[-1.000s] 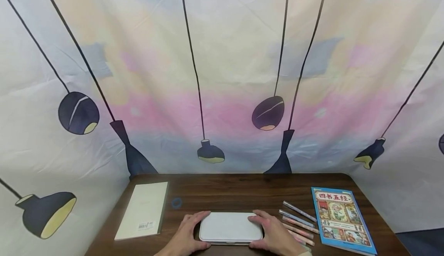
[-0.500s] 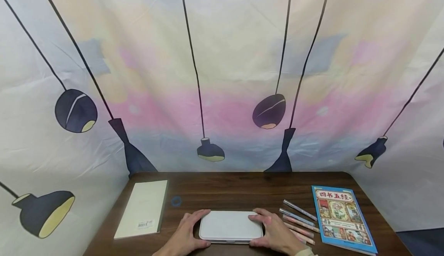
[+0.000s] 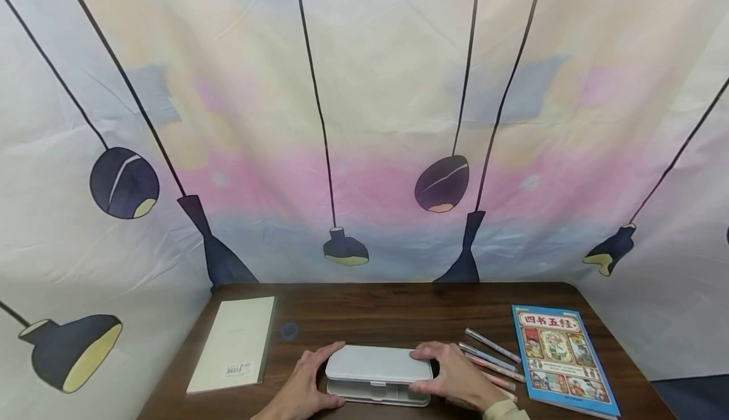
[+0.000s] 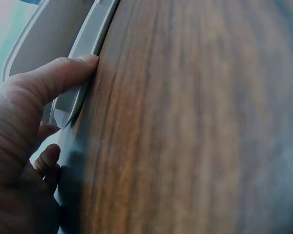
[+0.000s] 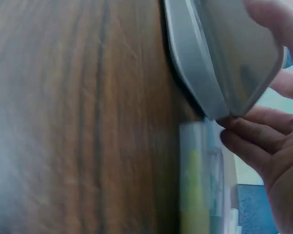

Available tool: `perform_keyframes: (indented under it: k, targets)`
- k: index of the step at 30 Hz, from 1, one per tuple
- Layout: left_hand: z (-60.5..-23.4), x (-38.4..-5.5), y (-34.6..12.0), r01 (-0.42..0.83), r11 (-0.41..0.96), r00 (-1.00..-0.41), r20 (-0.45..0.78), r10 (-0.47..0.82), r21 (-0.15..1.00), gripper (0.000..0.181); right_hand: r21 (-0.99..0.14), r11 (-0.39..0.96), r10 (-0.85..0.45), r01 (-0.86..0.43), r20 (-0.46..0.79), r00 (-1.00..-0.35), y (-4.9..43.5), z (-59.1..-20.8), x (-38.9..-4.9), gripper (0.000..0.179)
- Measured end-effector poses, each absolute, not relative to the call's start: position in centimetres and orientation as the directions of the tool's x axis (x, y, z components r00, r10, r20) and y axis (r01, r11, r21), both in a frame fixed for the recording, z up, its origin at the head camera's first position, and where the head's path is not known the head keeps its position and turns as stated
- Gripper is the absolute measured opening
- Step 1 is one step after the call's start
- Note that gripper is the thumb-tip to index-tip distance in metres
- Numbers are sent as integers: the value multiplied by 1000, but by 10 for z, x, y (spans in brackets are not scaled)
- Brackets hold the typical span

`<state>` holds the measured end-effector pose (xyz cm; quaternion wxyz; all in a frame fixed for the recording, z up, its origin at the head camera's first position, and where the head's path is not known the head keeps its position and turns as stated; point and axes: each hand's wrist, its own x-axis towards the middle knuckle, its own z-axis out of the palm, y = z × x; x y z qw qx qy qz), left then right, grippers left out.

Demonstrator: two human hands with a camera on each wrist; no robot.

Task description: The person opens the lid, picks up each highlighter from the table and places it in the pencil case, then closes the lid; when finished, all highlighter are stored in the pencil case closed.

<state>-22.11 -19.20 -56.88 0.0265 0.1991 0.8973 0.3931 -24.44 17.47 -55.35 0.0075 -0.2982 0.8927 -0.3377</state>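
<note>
A white pencil case (image 3: 377, 363) lies on the table in front of me, its hinged lid tilted partly up along the near side. My left hand (image 3: 304, 383) grips the left end, thumb at the front edge of the base and fingers toward the back corner. In the left wrist view that thumb presses on the base's rim (image 4: 83, 51). At the other end my right hand (image 3: 455, 377) holds the lid, thumb under its raised front edge and fingers on top and behind. The right wrist view shows the gap between lid (image 5: 244, 53) and base (image 5: 188, 48).
Several pens (image 3: 492, 344) lie beside the right hand, next to a blue-bordered book (image 3: 560, 360). A cream book (image 3: 233, 344) with a barcode is on the left, and a blue ring (image 3: 290, 331) lies near it. A printed curtain (image 3: 376, 123) hangs behind the wooden table (image 3: 398, 306).
The pencil case was closed in both earlier frames; its front edge is now lifted, with the right thumb raised along with it. The left hand stays in place.
</note>
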Motion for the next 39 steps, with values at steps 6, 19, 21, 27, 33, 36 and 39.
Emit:
perform_keyframes:
  k: [6, 19, 21, 27, 33, 36, 39]
  targets:
    - [-570, -222, -192, 321, 611, -925, 101, 367, 724, 99, -703, 536, -531, -467, 149, -834, 177, -548, -247, 46]
    - [-569, -221, -190, 282, 609, -938, 80, 337, 741, 105, -830, 363, -307, -424, 323, -895, 166, -555, -236, 12]
    - [-568, -221, -189, 282, 615, -939, 81, 334, 737, 106, -854, 321, -271, -409, 331, -904, 163, -552, -235, 11]
    - [-569, -221, -187, 289, 629, -942, 96, 322, 722, 113, -895, 231, -162, -382, 352, -922, 157, -542, -235, 11]
    - [-571, -221, -187, 294, 629, -944, 118, 307, 720, 123, -905, 207, -86, -372, 362, -928, 151, -537, -242, 11]
    - [-572, -221, -187, 302, 632, -944, 129, 305, 714, 128, -915, 193, -50, -355, 352, -935, 148, -536, -250, 12]
    - [-573, -222, -188, 315, 630, -940, 142, 310, 710, 133, -913, 207, -7, -352, 358, -934, 145, -536, -259, 11]
